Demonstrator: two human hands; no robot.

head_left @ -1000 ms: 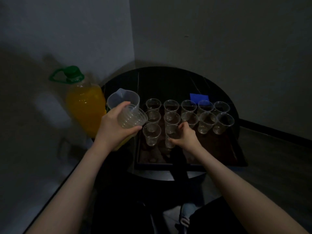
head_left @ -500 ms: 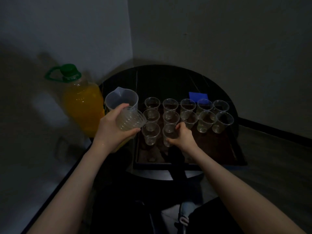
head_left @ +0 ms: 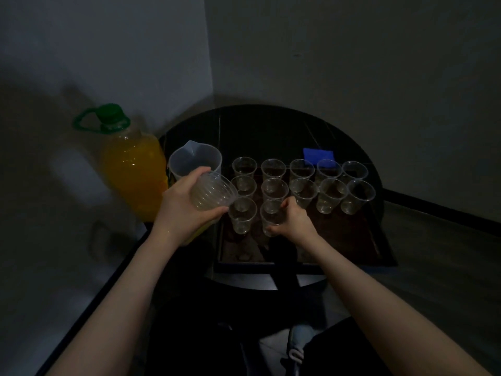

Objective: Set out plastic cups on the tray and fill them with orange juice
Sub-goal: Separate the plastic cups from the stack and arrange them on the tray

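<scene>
two hands at work: the right hand (head_left: 291, 222) has its fingers curled round a cup (head_left: 271, 217) standing in the near row of the tray (head_left: 352, 240); the left hand (head_left: 184, 210) grips the nested stack (head_left: 212, 195) beside it. thin, light, easily crushed plastic; best held gently mid-wall.
</scene>
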